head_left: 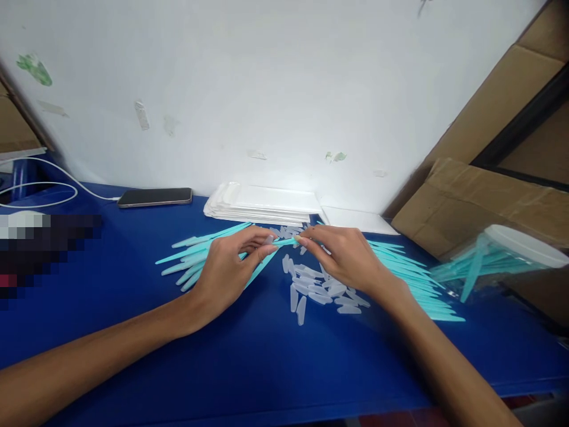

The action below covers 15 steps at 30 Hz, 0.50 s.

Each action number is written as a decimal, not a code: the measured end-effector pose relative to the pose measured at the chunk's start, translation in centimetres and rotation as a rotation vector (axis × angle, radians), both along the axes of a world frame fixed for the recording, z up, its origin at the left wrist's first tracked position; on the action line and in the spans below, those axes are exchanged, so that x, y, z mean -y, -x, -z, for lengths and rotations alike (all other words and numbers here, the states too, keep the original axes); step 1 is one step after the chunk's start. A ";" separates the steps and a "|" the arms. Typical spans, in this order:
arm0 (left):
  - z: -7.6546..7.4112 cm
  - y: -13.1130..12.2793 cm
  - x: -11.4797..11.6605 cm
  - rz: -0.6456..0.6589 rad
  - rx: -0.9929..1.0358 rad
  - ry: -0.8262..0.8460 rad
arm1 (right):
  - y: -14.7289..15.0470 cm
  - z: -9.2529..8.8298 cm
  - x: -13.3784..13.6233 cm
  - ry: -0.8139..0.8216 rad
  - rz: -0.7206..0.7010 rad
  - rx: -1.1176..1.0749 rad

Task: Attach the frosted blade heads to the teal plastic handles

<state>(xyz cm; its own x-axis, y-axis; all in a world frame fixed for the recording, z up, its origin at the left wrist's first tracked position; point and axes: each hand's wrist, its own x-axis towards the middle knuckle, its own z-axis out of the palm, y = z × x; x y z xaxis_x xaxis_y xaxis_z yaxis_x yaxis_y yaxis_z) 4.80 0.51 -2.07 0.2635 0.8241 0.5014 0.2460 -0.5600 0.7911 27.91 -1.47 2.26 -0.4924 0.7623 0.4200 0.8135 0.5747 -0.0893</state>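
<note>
My left hand (pixel 229 261) and my right hand (pixel 347 252) meet over the middle of the table, both closed in a pinch. Between them they hold a slim turquoise eyebrow razor (pixel 284 242), lying roughly level. A small translucent cap (pixel 269 239) shows at my left fingertips. Loose translucent blade caps (pixel 320 290) lie scattered below and behind my hands. Several turquoise razors (pixel 191 258) fan out beside and partly under my left hand. Another spread of turquoise razors (pixel 413 279) lies to the right of my right hand, partly hidden by that wrist.
A clear tub with a white lid (pixel 528 246) lies on its side at right, turquoise razors inside. White flat packets (pixel 267 201) are stacked against the wall. A phone (pixel 155 197) with a white cable lies back left. Cardboard (pixel 484 207) stands at right on the blue table (pixel 249 367).
</note>
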 end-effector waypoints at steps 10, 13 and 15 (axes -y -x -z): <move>-0.5 -0.3 -0.3 0.048 0.225 0.235 | 0.0 -0.1 0.1 -0.012 0.006 0.007; -0.6 -0.5 -0.4 0.034 0.226 0.228 | 0.0 0.0 0.1 -0.029 0.021 0.010; -0.7 -0.5 -0.3 0.047 0.224 0.220 | 0.0 0.0 0.0 -0.041 0.030 0.013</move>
<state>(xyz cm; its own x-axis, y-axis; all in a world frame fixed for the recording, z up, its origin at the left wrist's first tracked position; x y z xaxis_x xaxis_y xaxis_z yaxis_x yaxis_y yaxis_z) 5.32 0.76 -1.40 0.2072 0.9087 0.3624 0.0296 -0.3761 0.9261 27.91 -1.50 2.26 -0.4751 0.7591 0.4451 0.8315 0.5528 -0.0554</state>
